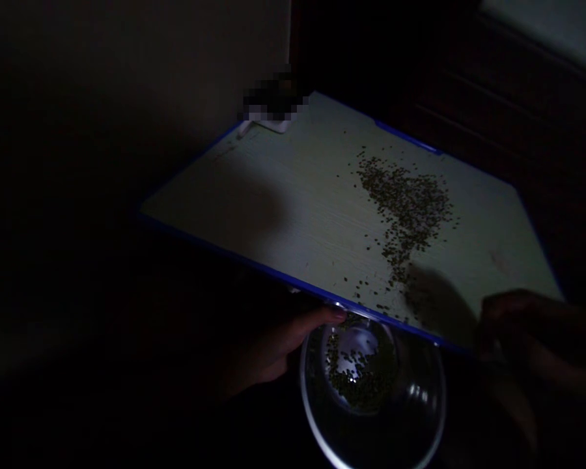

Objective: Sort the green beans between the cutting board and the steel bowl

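Across the middle of the head view I have a blue-rimmed board (317, 176), its lower edge overlapping the top of a metal bowl (417, 394) at the bottom centre of the frame. Small dark seeds (410, 202) lie in a loose patch right of centre and narrow to a trail toward that lower edge; more seeds (366, 387) lie inside the bowl. I judge the step in hand to be tipping seeds from board to bowl. To do it well, I would keep the slope gentle and the edge inside the bowl's rim, so that the strays left of the trail drop in too, and I would want more light, since the lower right is almost black. As for pose, the two hands are apart. At the lower right, the right hand (530, 332) is curled round the board's edge, though darkness hides most of its fingers. Left of bottom centre, the left hand (278, 348) reaches in from the left, thumb stretched to where the board's edge meets the bowl's rim; its other fingers are mostly hidden, so I cannot tell whether it grips the bowl, the board or both.
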Demonstrator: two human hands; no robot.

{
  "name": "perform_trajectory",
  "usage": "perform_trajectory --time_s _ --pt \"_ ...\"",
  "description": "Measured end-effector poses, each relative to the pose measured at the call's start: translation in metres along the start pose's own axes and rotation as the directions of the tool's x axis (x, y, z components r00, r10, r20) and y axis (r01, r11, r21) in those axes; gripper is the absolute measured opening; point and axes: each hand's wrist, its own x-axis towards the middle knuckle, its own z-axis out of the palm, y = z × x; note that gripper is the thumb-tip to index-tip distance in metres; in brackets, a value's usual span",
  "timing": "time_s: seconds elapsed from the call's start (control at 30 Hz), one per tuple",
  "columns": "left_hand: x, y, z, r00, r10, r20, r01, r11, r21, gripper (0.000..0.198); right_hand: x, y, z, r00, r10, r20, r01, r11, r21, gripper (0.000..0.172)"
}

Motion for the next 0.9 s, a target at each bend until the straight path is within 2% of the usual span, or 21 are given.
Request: perform_trajectory --time_s 0.1,0.17,0.27,0.33,0.4,0.47,0.53,0.6,0.63,0.67,0.7,0.73,0.8,0.9 --pt "-0.003 0.003 0.0 0.998 0.004 -0.07 -0.002 1.0 0.028 0.079 0.033 0.031 -0.04 0.982 0.156 -0.105 -0.155 0.988 0.013 0.037" --pt "-0.004 0.004 -0.001 0.993 0.009 -0.115 -0.002 0.998 0.06 0.068 0.05 0.051 -0.053 0.965 0.227 -0.134 -0.229 0.973 0.004 0.039" --pt "-0.005 0.004 -0.004 0.985 0.033 -0.168 -0.019 0.996 0.088 0.052 0.062 0.074 -0.058 0.934 0.285 -0.213 -0.292 0.956 -0.002 0.05" --pt "-0.006 0.004 -0.006 0.988 0.068 -0.138 -0.057 0.995 0.083 0.045 0.061 0.08 -0.058 0.914 0.309 -0.262 -0.318 0.948 0.005 0.053" --pt "-0.007 0.004 -0.007 0.986 0.096 -0.14 -0.085 0.993 0.084 0.038 0.056 0.079 -0.057 0.899 0.321 -0.297 -0.332 0.943 0.013 0.052" --pt "-0.007 0.005 -0.006 0.982 0.092 -0.164 -0.079 0.993 0.082 0.035 0.047 0.066 -0.052 0.89 0.311 -0.333 -0.323 0.946 0.02 0.051" --pt "-0.006 0.005 -0.005 0.985 0.068 -0.16 -0.059 0.997 0.059 0.04 0.033 0.042 -0.039 0.896 0.272 -0.352 -0.277 0.96 0.037 0.048" --pt "-0.005 0.005 -0.005 0.994 0.033 -0.103 -0.03 0.999 0.029 0.046 0.018 0.009 -0.014 0.93 0.213 -0.299 -0.2 0.977 0.073 0.045" --pt "-0.004 0.005 -0.005 0.997 0.018 -0.071 -0.016 1.0 0.017 0.046 0.011 -0.009 0.002 0.962 0.146 -0.229 -0.127 0.987 0.098 0.04" --pt "-0.003 0.004 -0.005 1.0 -0.001 -0.023 0.001 1.0 0.02 0.045 0.005 -0.028 0.019 0.998 0.013 -0.066 -0.006 0.995 0.103 0.03" --pt "-0.002 0.004 -0.005 1.0 -0.01 -0.01 0.01 1.0 0.024 0.044 0.001 -0.046 0.036 0.99 -0.143 0.017 0.141 0.985 0.095 0.021" --pt "-0.002 0.003 -0.005 1.0 -0.011 -0.013 0.011 1.0 0.024 0.043 -0.002 -0.061 0.054 0.966 -0.253 0.057 0.249 0.966 0.075 0.019" --pt "-0.001 0.002 -0.005 1.0 0.009 -0.029 -0.01 1.0 -0.004 0.049 0.0 -0.084 0.084 0.924 -0.366 0.112 0.36 0.93 0.07 0.021" --pt "-0.001 0.001 -0.002 0.999 0.013 -0.033 -0.014 0.999 -0.028 0.057 0.01 -0.095 0.114 0.896 -0.413 0.162 0.404 0.911 0.088 0.029"
